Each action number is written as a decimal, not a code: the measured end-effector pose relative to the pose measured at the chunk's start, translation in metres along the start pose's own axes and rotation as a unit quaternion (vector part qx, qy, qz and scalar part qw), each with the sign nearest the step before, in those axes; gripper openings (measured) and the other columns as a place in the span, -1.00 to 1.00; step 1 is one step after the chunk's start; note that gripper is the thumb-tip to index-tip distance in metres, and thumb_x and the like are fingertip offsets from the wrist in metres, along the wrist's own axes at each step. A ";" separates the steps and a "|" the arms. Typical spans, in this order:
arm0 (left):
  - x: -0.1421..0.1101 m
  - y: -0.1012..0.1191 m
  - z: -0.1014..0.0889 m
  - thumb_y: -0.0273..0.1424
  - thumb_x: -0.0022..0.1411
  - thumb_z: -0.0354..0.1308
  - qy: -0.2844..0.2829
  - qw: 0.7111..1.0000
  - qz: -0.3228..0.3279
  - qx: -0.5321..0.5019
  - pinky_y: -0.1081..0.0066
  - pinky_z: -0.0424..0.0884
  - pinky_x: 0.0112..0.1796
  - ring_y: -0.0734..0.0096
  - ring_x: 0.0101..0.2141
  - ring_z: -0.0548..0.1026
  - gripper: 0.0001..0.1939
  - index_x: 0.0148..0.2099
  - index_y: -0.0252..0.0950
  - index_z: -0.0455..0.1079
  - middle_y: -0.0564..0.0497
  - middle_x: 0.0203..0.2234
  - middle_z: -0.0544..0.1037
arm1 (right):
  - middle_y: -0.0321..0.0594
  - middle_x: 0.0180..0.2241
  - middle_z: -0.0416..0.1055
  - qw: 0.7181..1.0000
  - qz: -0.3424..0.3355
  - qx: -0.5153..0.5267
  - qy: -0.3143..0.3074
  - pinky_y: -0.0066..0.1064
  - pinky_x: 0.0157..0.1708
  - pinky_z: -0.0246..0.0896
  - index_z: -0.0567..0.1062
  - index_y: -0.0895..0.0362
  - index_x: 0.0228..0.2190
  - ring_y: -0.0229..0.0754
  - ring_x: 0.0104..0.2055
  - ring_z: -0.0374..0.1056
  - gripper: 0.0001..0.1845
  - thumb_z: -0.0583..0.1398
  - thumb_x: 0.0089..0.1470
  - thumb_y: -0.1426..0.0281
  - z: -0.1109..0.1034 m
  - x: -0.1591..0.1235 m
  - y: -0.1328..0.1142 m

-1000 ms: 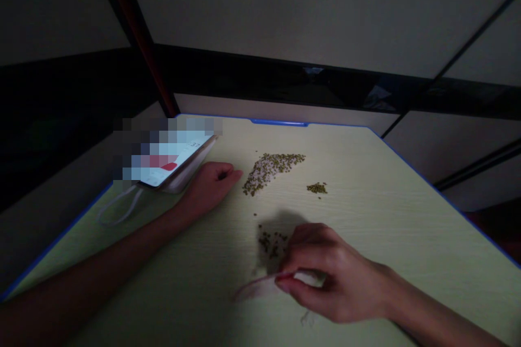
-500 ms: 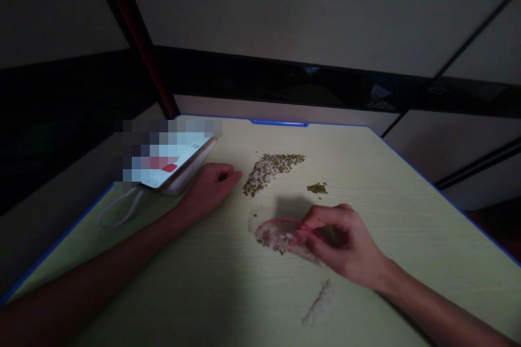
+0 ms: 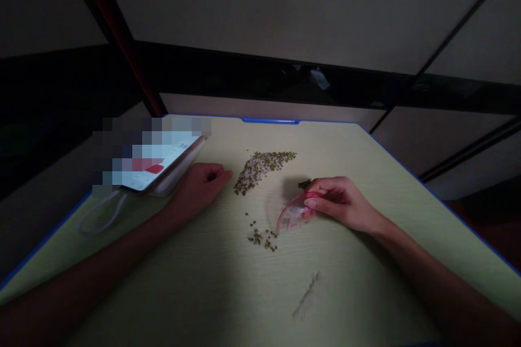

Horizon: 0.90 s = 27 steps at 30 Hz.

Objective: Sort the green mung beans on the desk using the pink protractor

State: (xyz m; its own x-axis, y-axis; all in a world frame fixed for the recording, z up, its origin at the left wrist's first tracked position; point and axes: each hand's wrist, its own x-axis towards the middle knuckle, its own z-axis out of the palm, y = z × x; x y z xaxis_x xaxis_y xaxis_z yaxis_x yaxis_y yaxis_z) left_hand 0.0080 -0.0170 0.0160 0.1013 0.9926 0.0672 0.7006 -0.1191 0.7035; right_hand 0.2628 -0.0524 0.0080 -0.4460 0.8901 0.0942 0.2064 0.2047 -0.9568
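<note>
My right hand pinches the red-edged mouth of a small clear zip bag between thumb and fingers. The bag is tilted over the table, with its red strip curving to the left. Just left of it lies a small scatter of green beans, which look like mung beans. Partly behind my right fingers is a little heap of beans. My left hand rests on the table in a loose fist, nothing visible in it. Beyond and between the hands spreads a larger pile of green beans mixed with whitish grains.
A lit phone, propped at a slant, stands by my left hand, with a white strap loop beside it. A thin streak of whitish grains lies near the front. The pale table has a blue edge, with dark cabinets behind.
My right hand has moved the bag up and away from the near bean scatter, which now shows more fully. The hand now partly covers the small heap. My left hand stays in place.
</note>
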 end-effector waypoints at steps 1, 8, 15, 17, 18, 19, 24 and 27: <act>0.000 0.000 0.000 -0.29 0.01 -0.05 0.000 1.000 0.000 0.002 0.50 0.02 -0.63 0.58 -0.70 0.09 -0.66 -0.73 -0.27 0.03 0.18 -0.83 0.09 | -0.24 -0.59 0.40 1.000 0.004 -0.008 -0.002 -0.50 -0.54 0.17 0.42 0.25 -0.55 -0.33 -0.55 0.29 -0.79 0.20 -0.05 0.33 -0.001 0.000 0.000; 0.000 -0.001 0.000 -0.27 0.02 -0.05 -0.009 1.000 -0.001 -0.004 0.50 0.03 -0.63 0.57 -0.70 0.11 -0.65 -0.71 -0.26 0.03 0.18 -0.82 0.10 | -0.27 -0.65 0.35 1.000 0.012 -0.007 -0.003 -0.53 -0.62 0.11 0.41 0.26 -0.59 -0.37 -0.61 0.25 -0.75 0.23 -0.10 0.30 -0.001 0.001 -0.001; 0.000 -0.002 0.001 -0.27 0.01 -0.05 -0.004 1.000 0.001 -0.013 0.50 0.02 -0.63 0.57 -0.70 0.09 -0.65 -0.72 -0.26 0.02 0.18 -0.83 0.09 | -0.24 -0.63 0.41 1.000 0.011 0.016 0.008 -0.55 -0.60 0.12 0.41 0.25 -0.59 -0.38 -0.60 0.28 -0.78 0.23 -0.10 0.33 0.002 0.003 0.002; 0.001 -0.003 0.001 -0.27 0.01 -0.05 -0.006 1.000 0.003 -0.010 0.50 0.02 -0.62 0.57 -0.70 0.09 -0.65 -0.72 -0.26 0.02 0.19 -0.83 0.09 | -0.23 -0.62 0.42 0.999 0.012 0.016 0.032 -0.54 -0.58 0.15 0.41 0.25 -0.58 -0.38 -0.59 0.29 -0.78 0.22 -0.09 0.34 0.000 0.003 0.002; 0.001 -0.003 0.001 -0.26 0.01 -0.05 -0.007 1.000 0.004 -0.008 0.50 0.02 -0.62 0.57 -0.70 0.09 -0.65 -0.72 -0.27 0.02 0.19 -0.83 0.09 | -0.23 -0.62 0.43 0.999 0.013 0.016 0.040 -0.53 -0.57 0.16 0.41 0.24 -0.58 -0.37 -0.59 0.29 -0.79 0.21 -0.08 0.33 0.000 0.003 0.002; 0.001 -0.003 0.000 -0.26 0.01 -0.05 -0.008 1.000 0.005 -0.006 0.50 0.02 -0.62 0.57 -0.70 0.09 -0.65 -0.72 -0.27 0.02 0.19 -0.84 0.09 | -0.23 -0.63 0.43 0.999 0.014 0.015 0.044 -0.53 -0.57 0.16 0.41 0.24 -0.58 -0.37 -0.59 0.29 -0.79 0.22 -0.08 0.33 -0.001 0.003 0.001; 0.000 -0.001 0.000 -0.28 -0.01 -0.05 -0.003 1.000 0.001 -0.005 0.51 0.01 -0.63 0.57 -0.70 0.09 -0.66 -0.72 -0.27 0.04 0.18 -0.83 0.10 | -0.22 -0.62 0.42 1.000 0.009 0.004 0.015 -0.51 -0.57 0.17 0.42 0.24 -0.59 -0.33 -0.58 0.31 -0.76 0.22 -0.09 0.30 0.000 0.002 0.001; -0.001 0.000 0.000 -0.27 -0.01 -0.04 0.002 1.000 0.001 -0.003 0.51 0.01 -0.64 0.57 -0.70 0.09 -0.66 -0.72 -0.27 0.04 0.18 -0.83 0.09 | -0.20 -0.61 0.42 1.000 0.018 -0.010 0.014 -0.52 -0.59 0.15 0.41 0.26 -0.58 -0.34 -0.58 0.30 -0.75 0.20 -0.06 0.30 0.002 0.003 0.003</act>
State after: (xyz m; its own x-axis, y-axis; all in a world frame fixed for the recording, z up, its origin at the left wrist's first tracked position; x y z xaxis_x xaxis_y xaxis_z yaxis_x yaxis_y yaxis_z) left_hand 0.0081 -0.0176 0.0157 0.0987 0.9926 0.0713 0.6969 -0.1201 0.7071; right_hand 0.2605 -0.0498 0.0045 -0.4132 0.9081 0.0671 0.2400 0.1796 -0.9540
